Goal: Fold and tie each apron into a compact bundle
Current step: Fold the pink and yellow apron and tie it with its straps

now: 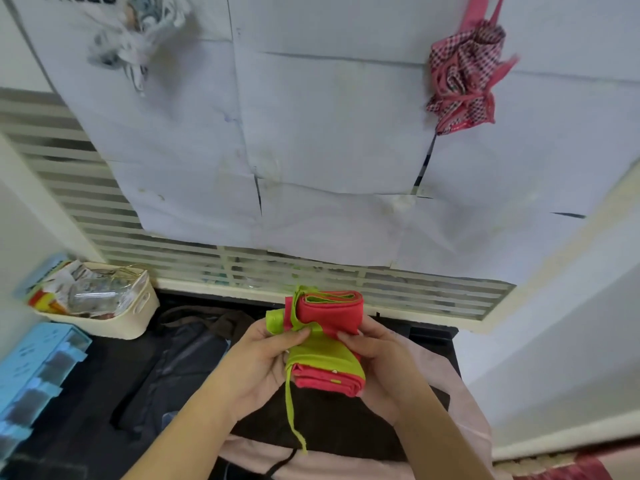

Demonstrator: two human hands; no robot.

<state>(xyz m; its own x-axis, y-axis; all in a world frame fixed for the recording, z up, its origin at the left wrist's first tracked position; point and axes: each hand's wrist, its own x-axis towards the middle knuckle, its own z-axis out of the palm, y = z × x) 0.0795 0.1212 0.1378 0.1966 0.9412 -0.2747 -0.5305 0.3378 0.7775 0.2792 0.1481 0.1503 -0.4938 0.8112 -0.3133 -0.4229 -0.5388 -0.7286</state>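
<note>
A red apron with lime-green trim (330, 315) is rolled into a tight bundle and held up above the dark table. My left hand (263, 358) pinches the green tie strap at the bundle's left side. My right hand (377, 355) grips the bundle from the right. A green strap wraps around the middle of the roll, and its loose end (294, 420) dangles down below. A pink checked apron (464, 77) hangs bunched on the wall at the upper right. A pale patterned cloth bundle (135, 39) hangs at the upper left.
A cream basket (138, 317) with a glass jar and packets stands at the left. Blue plastic drawers (31, 375) sit at the far left. Dark cloth (180, 362) and a pale pink cloth (467, 427) lie on the black table below my hands. Papered slatted window behind.
</note>
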